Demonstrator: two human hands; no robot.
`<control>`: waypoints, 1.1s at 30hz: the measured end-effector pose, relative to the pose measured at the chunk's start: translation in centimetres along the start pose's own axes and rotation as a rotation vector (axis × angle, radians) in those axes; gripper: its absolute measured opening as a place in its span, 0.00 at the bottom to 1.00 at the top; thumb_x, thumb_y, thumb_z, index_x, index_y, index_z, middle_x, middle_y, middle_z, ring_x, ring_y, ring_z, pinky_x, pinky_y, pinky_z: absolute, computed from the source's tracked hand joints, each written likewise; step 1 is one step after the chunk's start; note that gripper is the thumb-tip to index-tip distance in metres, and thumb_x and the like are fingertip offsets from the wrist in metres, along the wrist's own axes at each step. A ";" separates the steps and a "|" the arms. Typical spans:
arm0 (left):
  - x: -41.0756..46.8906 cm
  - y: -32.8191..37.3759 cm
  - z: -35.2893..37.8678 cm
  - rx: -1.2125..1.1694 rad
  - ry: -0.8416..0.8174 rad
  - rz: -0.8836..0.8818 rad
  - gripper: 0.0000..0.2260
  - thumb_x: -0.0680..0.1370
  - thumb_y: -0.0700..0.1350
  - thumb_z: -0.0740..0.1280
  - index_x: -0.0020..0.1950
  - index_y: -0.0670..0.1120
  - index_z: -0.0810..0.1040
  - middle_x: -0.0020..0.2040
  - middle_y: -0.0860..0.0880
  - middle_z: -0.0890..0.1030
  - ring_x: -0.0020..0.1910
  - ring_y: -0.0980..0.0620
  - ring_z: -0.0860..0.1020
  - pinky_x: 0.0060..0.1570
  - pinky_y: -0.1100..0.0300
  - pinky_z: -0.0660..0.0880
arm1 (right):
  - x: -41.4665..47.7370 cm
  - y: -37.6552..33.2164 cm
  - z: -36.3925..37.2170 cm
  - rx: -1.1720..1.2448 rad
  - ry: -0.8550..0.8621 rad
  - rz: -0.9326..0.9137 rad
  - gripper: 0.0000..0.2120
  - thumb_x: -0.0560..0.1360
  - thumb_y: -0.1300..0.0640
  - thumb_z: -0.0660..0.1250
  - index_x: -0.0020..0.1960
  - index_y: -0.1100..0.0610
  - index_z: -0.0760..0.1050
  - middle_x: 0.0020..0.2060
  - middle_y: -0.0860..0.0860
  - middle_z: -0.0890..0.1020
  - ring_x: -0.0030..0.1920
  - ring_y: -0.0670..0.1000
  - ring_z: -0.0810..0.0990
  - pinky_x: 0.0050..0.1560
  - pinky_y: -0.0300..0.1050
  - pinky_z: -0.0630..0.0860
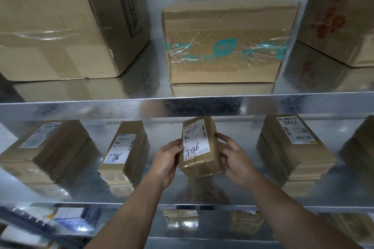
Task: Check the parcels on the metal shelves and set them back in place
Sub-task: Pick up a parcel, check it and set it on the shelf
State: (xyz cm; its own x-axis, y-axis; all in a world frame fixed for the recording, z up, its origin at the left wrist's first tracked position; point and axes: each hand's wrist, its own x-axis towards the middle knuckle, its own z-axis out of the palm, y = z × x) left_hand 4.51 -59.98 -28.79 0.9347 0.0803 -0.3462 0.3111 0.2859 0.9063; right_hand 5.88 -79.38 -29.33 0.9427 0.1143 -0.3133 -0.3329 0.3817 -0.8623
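Note:
A small brown cardboard parcel (199, 147) with a white label marked 7786 is held tilted over the middle metal shelf (202, 194), its front lower edge close to the shelf surface. My left hand (167, 159) grips its left side, thumb on the label's edge. My right hand (234, 157) grips its right side with curled fingers. To the left stands another small parcel (123, 151) with a 7786 label. At the right sits a flat parcel (293, 145) with an upside-down handwritten number.
The upper shelf (141, 105) carries three large cartons: one at left (66, 20), a taped one with teal print in the middle (226, 40), one with red print at right (340, 26). A parcel (44, 147) lies far left on the middle shelf. Small boxes sit on the lower shelf (182, 218).

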 end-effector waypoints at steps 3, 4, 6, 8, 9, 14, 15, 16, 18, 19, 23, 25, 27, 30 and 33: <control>-0.1 -0.1 0.1 0.016 0.008 0.035 0.13 0.85 0.36 0.59 0.67 0.38 0.78 0.54 0.41 0.86 0.54 0.44 0.85 0.50 0.56 0.80 | 0.2 0.2 -0.2 -0.073 0.031 0.012 0.16 0.85 0.65 0.57 0.63 0.50 0.78 0.52 0.54 0.88 0.50 0.56 0.88 0.41 0.49 0.84; -0.2 -0.1 0.2 0.018 0.007 0.042 0.13 0.84 0.36 0.59 0.66 0.38 0.78 0.54 0.42 0.87 0.53 0.45 0.85 0.50 0.57 0.79 | 0.2 0.2 -0.2 -0.109 0.046 0.017 0.16 0.86 0.64 0.57 0.63 0.49 0.78 0.51 0.54 0.88 0.50 0.55 0.88 0.42 0.50 0.83; -0.3 -0.3 0.4 0.030 0.003 0.044 0.13 0.84 0.36 0.59 0.65 0.40 0.80 0.53 0.45 0.87 0.53 0.49 0.85 0.48 0.59 0.77 | 0.2 0.2 -0.2 -0.176 0.073 0.026 0.15 0.86 0.62 0.57 0.63 0.48 0.78 0.48 0.52 0.89 0.50 0.54 0.87 0.42 0.48 0.80; -0.3 -0.5 0.6 0.035 0.005 0.033 0.12 0.84 0.37 0.60 0.62 0.44 0.81 0.53 0.47 0.87 0.54 0.51 0.83 0.48 0.60 0.77 | 0.4 0.3 -0.3 -0.232 0.094 0.042 0.15 0.86 0.61 0.58 0.61 0.47 0.79 0.46 0.51 0.89 0.48 0.51 0.87 0.41 0.44 0.78; -0.2 -0.6 0.6 0.036 0.010 0.027 0.11 0.84 0.37 0.61 0.61 0.45 0.81 0.53 0.48 0.87 0.55 0.51 0.83 0.48 0.59 0.76 | 0.4 0.3 -0.3 -0.267 0.104 0.054 0.14 0.86 0.60 0.58 0.60 0.47 0.80 0.46 0.50 0.89 0.48 0.49 0.86 0.41 0.43 0.77; 0.4 -2.0 0.7 0.081 0.002 -0.015 0.10 0.84 0.38 0.63 0.59 0.50 0.81 0.51 0.51 0.88 0.58 0.51 0.80 0.56 0.55 0.74 | 0.9 0.9 -0.7 -0.430 0.111 0.129 0.14 0.85 0.49 0.61 0.52 0.49 0.85 0.42 0.48 0.89 0.51 0.51 0.84 0.52 0.47 0.77; 0.6 -2.4 0.6 0.089 0.000 -0.029 0.10 0.83 0.38 0.63 0.60 0.49 0.81 0.51 0.51 0.88 0.58 0.50 0.81 0.56 0.55 0.74 | 1.1 1.3 -0.8 -0.450 0.107 0.150 0.14 0.85 0.48 0.61 0.52 0.50 0.85 0.41 0.49 0.89 0.50 0.52 0.85 0.54 0.49 0.78; 0.6 -2.8 0.6 0.094 -0.008 -0.041 0.10 0.83 0.38 0.63 0.60 0.50 0.80 0.51 0.49 0.88 0.58 0.49 0.81 0.56 0.55 0.75 | 1.3 1.7 -1.0 -0.463 0.099 0.163 0.14 0.84 0.47 0.61 0.52 0.51 0.85 0.42 0.49 0.89 0.51 0.53 0.85 0.57 0.51 0.78; 0.9 -3.5 0.5 0.100 -0.026 -0.069 0.11 0.84 0.37 0.63 0.60 0.50 0.79 0.52 0.47 0.88 0.56 0.48 0.83 0.57 0.55 0.76 | 2.0 2.6 -1.4 -0.478 0.095 0.175 0.13 0.84 0.48 0.62 0.55 0.50 0.84 0.44 0.49 0.89 0.52 0.54 0.85 0.61 0.55 0.78; 1.1 -3.9 0.5 0.099 -0.027 -0.083 0.11 0.84 0.37 0.63 0.59 0.51 0.78 0.51 0.46 0.88 0.54 0.49 0.84 0.54 0.56 0.77 | 2.4 3.1 -1.6 -0.485 0.096 0.183 0.11 0.84 0.49 0.63 0.57 0.50 0.83 0.45 0.49 0.89 0.52 0.53 0.86 0.61 0.55 0.80; 1.7 -5.3 0.8 0.097 -0.008 -0.140 0.12 0.83 0.34 0.62 0.60 0.47 0.79 0.48 0.44 0.88 0.42 0.51 0.87 0.37 0.61 0.80 | 3.5 4.7 -2.4 -0.535 0.115 0.201 0.11 0.84 0.55 0.64 0.63 0.53 0.81 0.48 0.51 0.88 0.49 0.52 0.87 0.54 0.53 0.83; 2.1 -5.8 1.0 0.094 0.008 -0.149 0.12 0.84 0.34 0.61 0.65 0.40 0.78 0.50 0.41 0.87 0.42 0.49 0.87 0.37 0.61 0.81 | 3.8 5.2 -2.6 -0.521 0.124 0.212 0.12 0.83 0.57 0.65 0.65 0.53 0.80 0.50 0.51 0.88 0.49 0.53 0.87 0.52 0.52 0.84; 2.6 -6.1 1.2 0.085 0.023 -0.161 0.13 0.84 0.34 0.61 0.68 0.36 0.76 0.53 0.38 0.86 0.44 0.46 0.87 0.38 0.58 0.82 | 4.1 5.6 -2.9 -0.506 0.131 0.224 0.12 0.82 0.58 0.66 0.65 0.54 0.80 0.49 0.52 0.88 0.49 0.54 0.88 0.55 0.56 0.84; 3.1 -6.1 1.3 0.102 0.041 -0.184 0.13 0.84 0.35 0.62 0.68 0.38 0.75 0.52 0.39 0.86 0.45 0.45 0.87 0.38 0.58 0.82 | 4.5 5.8 -3.3 -0.514 0.128 0.226 0.11 0.82 0.58 0.66 0.63 0.53 0.81 0.48 0.52 0.88 0.50 0.54 0.87 0.58 0.59 0.83; 3.5 -5.8 1.1 0.176 0.044 -0.186 0.12 0.83 0.37 0.64 0.67 0.38 0.76 0.50 0.40 0.87 0.44 0.47 0.87 0.38 0.59 0.82 | 4.7 5.6 -3.3 -0.523 0.136 0.225 0.09 0.82 0.57 0.67 0.61 0.52 0.80 0.48 0.52 0.88 0.50 0.54 0.87 0.57 0.57 0.84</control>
State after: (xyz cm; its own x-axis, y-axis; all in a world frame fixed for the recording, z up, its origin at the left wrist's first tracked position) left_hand 6.18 -62.44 -35.01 0.8517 0.0847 -0.5172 0.5053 0.1295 0.8532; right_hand 8.33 -79.78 -36.96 0.8481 0.0085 -0.5297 -0.5231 -0.1455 -0.8398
